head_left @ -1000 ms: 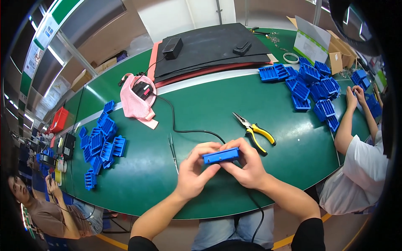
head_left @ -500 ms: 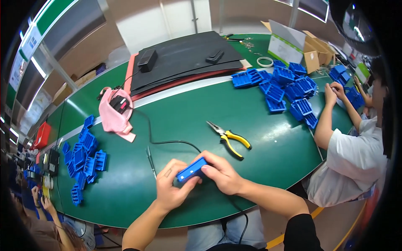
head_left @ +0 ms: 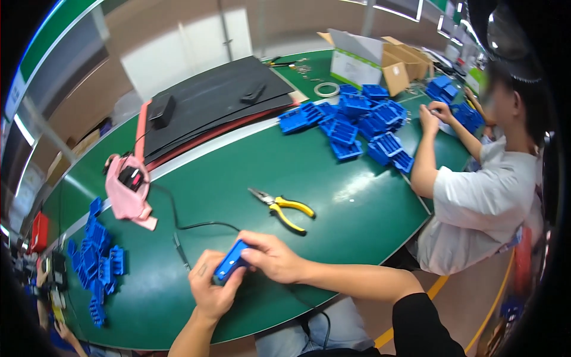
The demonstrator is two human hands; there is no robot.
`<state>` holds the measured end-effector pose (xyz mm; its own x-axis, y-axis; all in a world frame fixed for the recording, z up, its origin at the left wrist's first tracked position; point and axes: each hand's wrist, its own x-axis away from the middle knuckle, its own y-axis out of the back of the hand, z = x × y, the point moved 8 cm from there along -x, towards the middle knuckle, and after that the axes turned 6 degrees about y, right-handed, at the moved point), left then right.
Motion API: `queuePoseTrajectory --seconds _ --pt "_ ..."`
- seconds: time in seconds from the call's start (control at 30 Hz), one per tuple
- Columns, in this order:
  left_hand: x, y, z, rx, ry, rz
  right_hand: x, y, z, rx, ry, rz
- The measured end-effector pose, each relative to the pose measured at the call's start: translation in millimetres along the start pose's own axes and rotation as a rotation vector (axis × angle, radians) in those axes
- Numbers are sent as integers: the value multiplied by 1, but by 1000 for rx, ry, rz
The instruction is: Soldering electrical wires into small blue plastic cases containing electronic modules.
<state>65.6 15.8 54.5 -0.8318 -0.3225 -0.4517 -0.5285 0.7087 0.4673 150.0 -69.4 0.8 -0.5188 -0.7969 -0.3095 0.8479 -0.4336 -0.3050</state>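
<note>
Between my hands I hold one blue plastic tray-like part (head_left: 231,262), tilted, with a narrow side facing up and small light spots on it. My left hand (head_left: 209,287) grips its lower left end, thumb and fingers closed round it. At the upper right end my right hand (head_left: 272,257) is closed on the same part, thumb on top. Beyond my hands lie pliers (head_left: 279,209) with yellow-and-black handles, jaws toward the far left. A slim pen-like tool (head_left: 180,250) rests just left of my left hand. My fingers hide the part's underside.
Blue parts are heaped at left (head_left: 95,262) and far right (head_left: 357,122). A pink cloth (head_left: 125,196) holds a dark device, with a black cable (head_left: 199,226) running toward my hands. Black sheets (head_left: 208,107) lie at the back. A co-worker (head_left: 482,190) sits at right, near open cartons (head_left: 360,62).
The view has swung to the right, so the table's things appear shifted left. Both hands keep hold of the blue part, which now stands more steeply in the picture.
</note>
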Motion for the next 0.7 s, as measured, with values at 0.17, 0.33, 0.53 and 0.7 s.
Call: queuePoseTrajectory --seconds 0.17,0.33,0.53,0.7 --pt "2 -12 -5 -46 -102 -25 5 7 9 11 54 7" --pt "13 12 -31 -208 -225 -91 -8 -17 6 56 219 67" --pt "11 -4 -29 -150 -248 -81 0 0 14 -9 215 -11" --pt "24 15 -22 -193 -286 -98 -5 -25 7 -86 101 53"
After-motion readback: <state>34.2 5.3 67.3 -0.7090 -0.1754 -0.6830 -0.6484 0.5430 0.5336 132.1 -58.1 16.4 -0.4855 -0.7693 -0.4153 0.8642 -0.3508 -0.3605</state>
